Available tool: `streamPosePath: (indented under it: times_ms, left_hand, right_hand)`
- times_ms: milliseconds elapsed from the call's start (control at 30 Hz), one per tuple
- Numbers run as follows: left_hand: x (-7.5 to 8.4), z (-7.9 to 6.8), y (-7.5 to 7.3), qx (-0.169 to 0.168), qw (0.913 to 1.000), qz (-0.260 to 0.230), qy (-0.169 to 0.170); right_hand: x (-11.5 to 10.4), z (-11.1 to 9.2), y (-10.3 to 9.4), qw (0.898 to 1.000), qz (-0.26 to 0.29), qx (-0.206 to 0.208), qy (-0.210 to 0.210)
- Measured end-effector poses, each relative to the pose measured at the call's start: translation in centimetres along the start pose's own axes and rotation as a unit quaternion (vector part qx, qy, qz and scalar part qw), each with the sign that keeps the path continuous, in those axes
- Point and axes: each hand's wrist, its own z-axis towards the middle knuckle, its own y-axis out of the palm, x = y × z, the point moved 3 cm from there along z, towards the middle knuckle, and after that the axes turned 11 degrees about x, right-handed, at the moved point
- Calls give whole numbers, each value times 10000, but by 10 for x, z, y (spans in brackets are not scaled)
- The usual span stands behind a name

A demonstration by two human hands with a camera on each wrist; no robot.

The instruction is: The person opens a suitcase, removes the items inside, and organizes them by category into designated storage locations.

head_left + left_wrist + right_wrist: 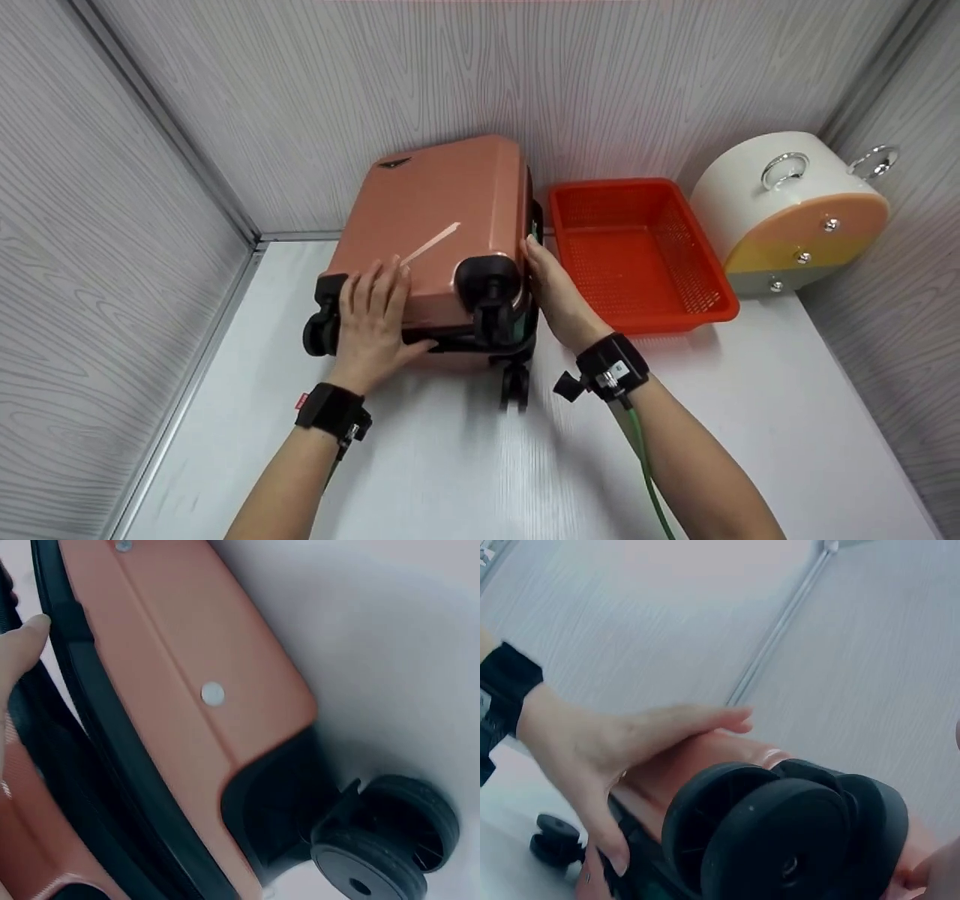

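Note:
A rose-pink hard-shell suitcase point(427, 217) with black corner wheels lies by the back wall. Its two halves stand apart along the near edge; the left wrist view shows a gap between the black rims point(112, 712). My left hand point(373, 322) grips the upper half at its near edge, fingers over the shell and thumb below at the rim. At the right edge, beside a wheel point(780, 832), my right hand point(559, 296) holds the same half. Some of its fingers are hidden behind the shell.
A red plastic basket point(705, 300) stands right of the suitcase, close to my right hand. Farther right is a white rounded box point(750, 172) with a striped front and metal ring handles. Grey wood-pattern walls point(450, 75) enclose the white table point(420, 465).

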Motion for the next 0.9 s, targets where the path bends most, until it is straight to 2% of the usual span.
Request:
streamPosePath:
  times_ms: [100,200,300,367,400,467,500,567,633,700,767,800,900]
  left_hand:
    - [-11,-4,-8,419,9989,-130,-157]
    - [-23,-8,-18,734,9957,-323,-453]
    - [-32,-10,-25,888,9923,-516,-697]
    - [-36,-10,-29,890,9908,-623,-809]
    - [-38,-10,-30,890,9902,-657,-855]
    - [-43,-10,-32,893,9876,-755,-1045]
    - [-46,-9,-34,912,9854,-831,-1176]
    - [-53,-9,-38,988,9790,-1000,-1474]
    - [-63,-8,-43,1112,9702,-1239,-1759]
    - [-72,-9,-47,1296,9582,-1561,-2020]
    - [-79,-9,-52,1421,9435,-1933,-2284]
    - [-83,-10,-55,1479,9337,-2170,-2434]
    - [-89,-12,-67,1508,8943,-2780,-3166]
  right_hand:
    - [-13,-6,10,9982,211,-351,-445]
    - [-21,-11,20,9920,307,-741,-975]
    - [-21,-14,23,9877,-272,-779,-1326]
    - [-13,-16,20,9798,-1107,-612,-1546]
    - [-7,-17,18,9726,-1604,-473,-1616]
    - [10,-19,11,9471,-2624,-258,-1828]
    - [19,-21,7,9281,-3149,-211,-1975]
    - [39,-25,-1,8823,-4159,-140,-2198]
    - [57,-27,-8,8390,-4854,-166,-2454]
    - [72,-30,-14,8045,-5324,-214,-2624]
    - [82,-31,-18,7851,-5547,-233,-2745]
    - [86,-31,-19,7796,-5599,-220,-2797]
    - [93,-31,-22,7737,-5596,-179,-2965]
